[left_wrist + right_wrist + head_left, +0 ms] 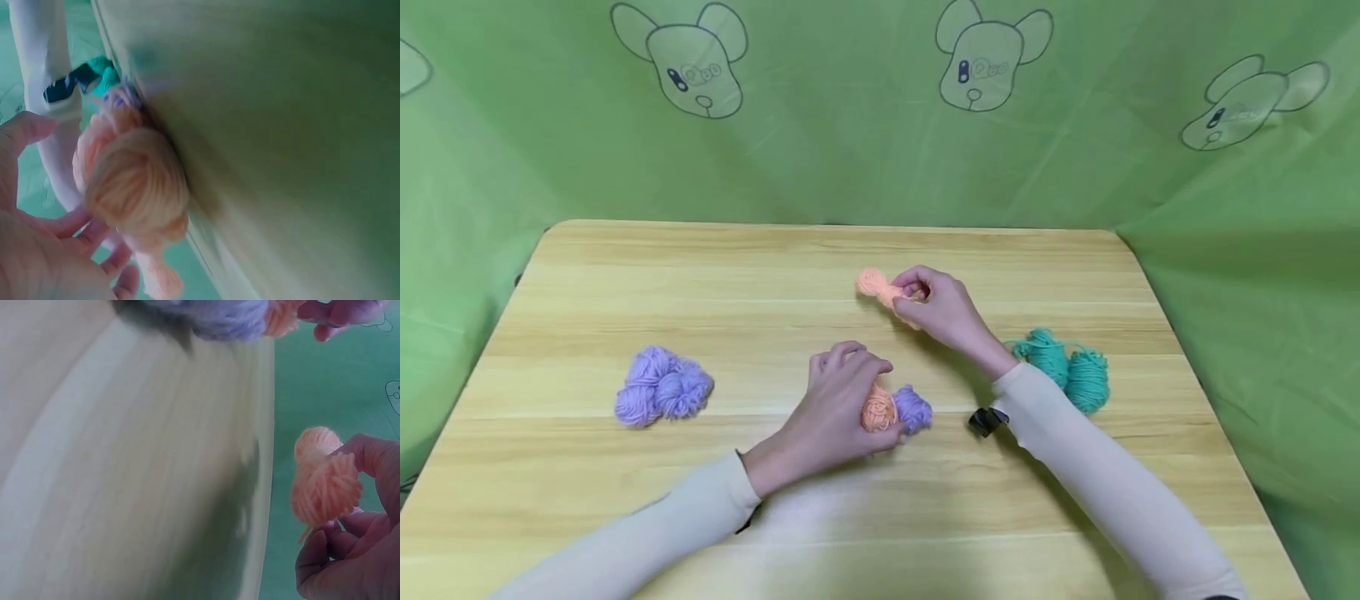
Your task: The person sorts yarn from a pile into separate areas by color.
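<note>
My right hand (pixel 946 310) pinches a small peach yarn skein (pixel 872 282), narrow in its middle, above the far centre of the table. The right wrist view shows this skein (pixel 326 487) between thumb and fingers. Nearer the front, my left hand (pixel 831 408) arches over another bundle of peach yarn (pixel 877 410), partly hidden by the hand. In the left wrist view the thumb stands away from that peach yarn (pixel 137 181), while the other fingers lie close beside it. A purple yarn skein (pixel 914 408) lies against its right side.
A clump of purple yarn (pixel 662 387) lies on the wooden table (pixel 760 275) at the left. Teal yarn skeins (pixel 1069 371) lie at the right, partly behind the right sleeve (pixel 1075 442). A green curtain (pixel 850 150) surrounds the table's back and sides.
</note>
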`<action>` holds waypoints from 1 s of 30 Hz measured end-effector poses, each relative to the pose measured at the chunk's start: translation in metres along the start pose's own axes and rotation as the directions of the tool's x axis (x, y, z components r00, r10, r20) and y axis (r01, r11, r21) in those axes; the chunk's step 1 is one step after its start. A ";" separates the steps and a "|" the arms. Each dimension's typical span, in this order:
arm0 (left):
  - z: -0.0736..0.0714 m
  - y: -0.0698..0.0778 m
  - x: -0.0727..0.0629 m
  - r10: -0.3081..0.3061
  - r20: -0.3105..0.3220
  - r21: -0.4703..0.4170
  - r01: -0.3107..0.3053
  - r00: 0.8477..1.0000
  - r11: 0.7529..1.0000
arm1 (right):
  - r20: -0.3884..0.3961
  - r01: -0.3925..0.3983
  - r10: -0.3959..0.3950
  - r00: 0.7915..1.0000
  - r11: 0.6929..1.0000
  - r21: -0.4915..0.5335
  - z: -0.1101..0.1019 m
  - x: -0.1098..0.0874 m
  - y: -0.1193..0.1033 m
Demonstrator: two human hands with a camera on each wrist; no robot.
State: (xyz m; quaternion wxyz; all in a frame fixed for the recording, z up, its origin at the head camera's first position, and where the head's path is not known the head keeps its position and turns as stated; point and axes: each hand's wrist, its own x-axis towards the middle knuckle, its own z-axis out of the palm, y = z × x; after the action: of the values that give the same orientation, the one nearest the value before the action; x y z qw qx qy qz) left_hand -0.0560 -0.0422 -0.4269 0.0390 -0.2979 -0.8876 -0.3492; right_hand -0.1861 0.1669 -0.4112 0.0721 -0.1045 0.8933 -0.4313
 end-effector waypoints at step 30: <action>0.021 0.008 0.019 -0.009 0.065 0.288 -0.010 0.998 0.958 | 0.058 -0.070 0.077 0.995 0.992 -0.107 0.013 0.037 0.003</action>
State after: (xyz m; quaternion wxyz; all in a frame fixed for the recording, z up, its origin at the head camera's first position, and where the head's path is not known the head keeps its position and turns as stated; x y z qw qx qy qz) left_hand -0.0639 -0.0143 -0.4327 0.0527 -0.3005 -0.9297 -0.2061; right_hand -0.2194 0.1496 -0.4226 0.1099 -0.0884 0.9152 -0.3775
